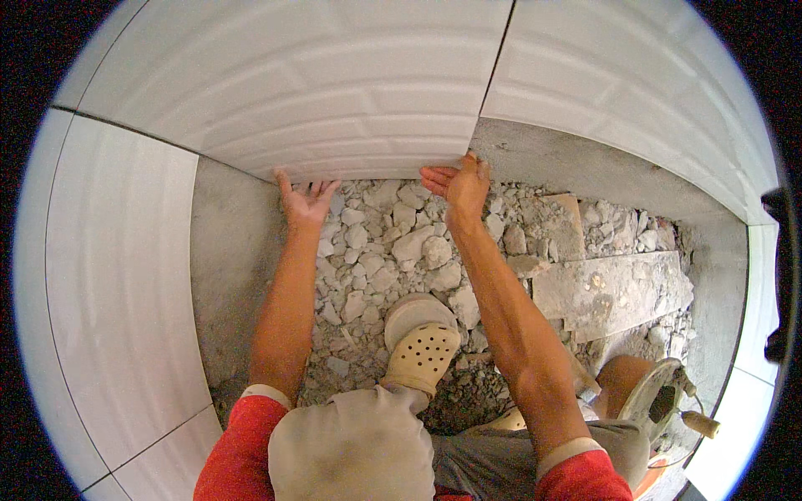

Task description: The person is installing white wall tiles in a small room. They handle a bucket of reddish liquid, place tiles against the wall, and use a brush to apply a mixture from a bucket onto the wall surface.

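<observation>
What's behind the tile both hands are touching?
The white tile, touched by the left hand and right hand, covers whatever is behind it. Past its lower right corner, bare gray wall shows; below its edge, rubble.

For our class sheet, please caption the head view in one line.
Left hand and right hand at the lower edge of a white wall tile, rubble below.

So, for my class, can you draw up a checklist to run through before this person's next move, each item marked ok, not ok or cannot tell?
1. Left hand at the white wall tile's lower edge: ok.
2. Right hand at its lower right corner: ok.
3. Lower edge level: cannot tell, lens bends it.
4. Even ground around the beige clog: not ok, loose rubble.
5. Bucket apart from both hands: ok.
</observation>
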`<state>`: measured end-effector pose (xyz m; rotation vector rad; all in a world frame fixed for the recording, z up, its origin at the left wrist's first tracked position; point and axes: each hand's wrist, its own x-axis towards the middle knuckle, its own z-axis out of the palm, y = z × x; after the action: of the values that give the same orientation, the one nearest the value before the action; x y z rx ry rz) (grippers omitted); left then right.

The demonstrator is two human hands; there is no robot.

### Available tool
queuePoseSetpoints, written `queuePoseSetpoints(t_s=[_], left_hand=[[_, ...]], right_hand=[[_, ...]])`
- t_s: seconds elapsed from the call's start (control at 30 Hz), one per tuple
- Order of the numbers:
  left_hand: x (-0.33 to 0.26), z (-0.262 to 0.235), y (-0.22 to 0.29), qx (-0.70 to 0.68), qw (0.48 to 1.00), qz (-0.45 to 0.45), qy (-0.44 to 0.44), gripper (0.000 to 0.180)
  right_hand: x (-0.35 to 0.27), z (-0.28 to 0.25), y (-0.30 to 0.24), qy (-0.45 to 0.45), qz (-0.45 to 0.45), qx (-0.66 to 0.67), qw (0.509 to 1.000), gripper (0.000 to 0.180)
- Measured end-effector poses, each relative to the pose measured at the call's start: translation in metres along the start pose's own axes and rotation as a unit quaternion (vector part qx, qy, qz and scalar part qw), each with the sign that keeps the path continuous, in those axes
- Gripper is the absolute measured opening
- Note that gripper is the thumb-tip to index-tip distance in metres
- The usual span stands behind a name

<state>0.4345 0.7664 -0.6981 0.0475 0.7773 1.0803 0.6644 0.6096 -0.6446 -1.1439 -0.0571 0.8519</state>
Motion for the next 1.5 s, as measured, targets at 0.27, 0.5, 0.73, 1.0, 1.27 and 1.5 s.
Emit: queuePoseSetpoints(t_s=[0.27, 0.5, 0.73, 1.0, 1.27, 1.5], left_hand=[[0.001, 0.000, 0.001, -0.001, 1.000, -0.003, 0.012, 0.126], [-0.002, 0.000, 0.001, 0.025, 0.999, 0.007, -0.022, 0.125], [-0.004, 0.005, 0.003, 0.012, 0.999, 0.003, 0.033, 0.121], [-0.009, 0.010, 0.000, 0.024, 0.999, -0.003, 0.032, 0.123], [-0.016, 0.011, 0.003, 0.090, 0.994, -0.007, 0.060, 0.128], [-0.008, 0.005, 0.004, 0.062, 0.997, -0.012, 0.051, 0.131]], right_hand=[[-0.003, 0.001, -0.005, 0.002, 0.008, 0.001, 1.000, 0.039], [-0.004, 0.001, -0.005, -0.008, -0.005, -0.002, 1.000, 0.038], [-0.003, 0.001, -0.008, -0.013, 0.006, -0.027, 1.000, 0.041], [0.001, -0.005, -0.008, -0.036, 0.016, -0.040, 0.998, 0.043], [0.004, -0.006, -0.004, -0.043, 0.000, -0.035, 0.998, 0.041], [0.003, -0.009, -0.006, -0.063, 0.012, -0.043, 0.997, 0.046]])
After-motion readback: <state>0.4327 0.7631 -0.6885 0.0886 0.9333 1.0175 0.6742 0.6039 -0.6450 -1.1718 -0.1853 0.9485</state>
